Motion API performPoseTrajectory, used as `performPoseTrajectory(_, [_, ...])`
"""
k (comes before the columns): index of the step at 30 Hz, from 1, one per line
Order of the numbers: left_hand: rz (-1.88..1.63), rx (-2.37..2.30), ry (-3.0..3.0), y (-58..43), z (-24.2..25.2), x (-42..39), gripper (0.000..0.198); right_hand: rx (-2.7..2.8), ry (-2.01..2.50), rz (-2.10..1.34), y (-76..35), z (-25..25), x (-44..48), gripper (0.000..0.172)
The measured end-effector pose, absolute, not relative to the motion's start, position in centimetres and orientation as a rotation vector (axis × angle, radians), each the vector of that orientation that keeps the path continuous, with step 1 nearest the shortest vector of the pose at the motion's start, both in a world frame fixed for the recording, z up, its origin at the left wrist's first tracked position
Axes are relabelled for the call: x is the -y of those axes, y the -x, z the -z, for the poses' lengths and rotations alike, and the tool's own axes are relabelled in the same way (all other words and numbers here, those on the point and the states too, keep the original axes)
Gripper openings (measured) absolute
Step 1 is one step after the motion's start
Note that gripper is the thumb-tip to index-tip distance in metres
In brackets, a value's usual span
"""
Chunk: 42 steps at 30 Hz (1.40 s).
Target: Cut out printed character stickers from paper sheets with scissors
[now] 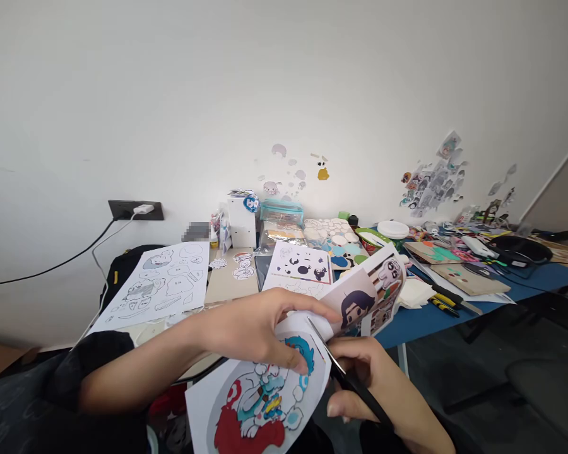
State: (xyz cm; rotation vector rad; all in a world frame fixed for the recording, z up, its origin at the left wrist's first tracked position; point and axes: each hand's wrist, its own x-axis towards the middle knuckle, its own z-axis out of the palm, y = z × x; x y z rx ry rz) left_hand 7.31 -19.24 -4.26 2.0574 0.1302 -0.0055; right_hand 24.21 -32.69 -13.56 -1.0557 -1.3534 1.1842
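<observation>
My left hand [274, 334] grips a printed sheet of paper [199, 403] in front of me, its thumb pressed on the picture. That sheet carries a coloured cartoon animal with red and blue fur on a grey oval. Black-handled scissors [343, 372] are in my right hand [360, 372], their blades at the paper's right side, just beyond my left thumb. Part of the paper curls up behind the blades, where a printed cartoon figure with dark hair [358, 308] shows. How far the blades are apart I cannot make out.
Line-drawn pattern sheets [170, 277] lie on the left. A white box [242, 221] stands by the wall beside a clear pouch [281, 227]. Yellow-black tools [445, 302] lie on the blue table [407, 328] at right. Paper cut-outs [435, 183] cling to the wall.
</observation>
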Motion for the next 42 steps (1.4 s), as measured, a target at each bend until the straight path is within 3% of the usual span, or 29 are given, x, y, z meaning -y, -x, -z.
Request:
performPoseTrajectory(21, [-0.057,-0.173,-2.092,-7.4,5.7,20.1,0.062,1.424,1.259,-1.236,-24.9,13.8,33.4,0.031])
performPoseTrajectory(24, [-0.127,-0.179,-2.134,-6.7,6.4,20.0,0.065,1.51,1.387,-1.002,-27.0,13.5,36.2,0.036])
performPoseTrajectory(28, [-0.167,-0.061,-2.195,-5.9,7.5,20.1,0.066,1.103,1.535,-0.631,-31.6,13.5,38.9,0.04])
performPoseTrajectory(31, [-0.131,0.054,-2.203,-5.8,8.1,20.3,0.067,0.982,1.616,-0.742,-34.0,14.7,38.5,0.053])
performPoseTrajectory(42, [-0.186,0.127,-2.131,-5.1,8.8,19.2,0.066,0.968,1.338,-0.997,-36.2,20.4,35.1,0.054])
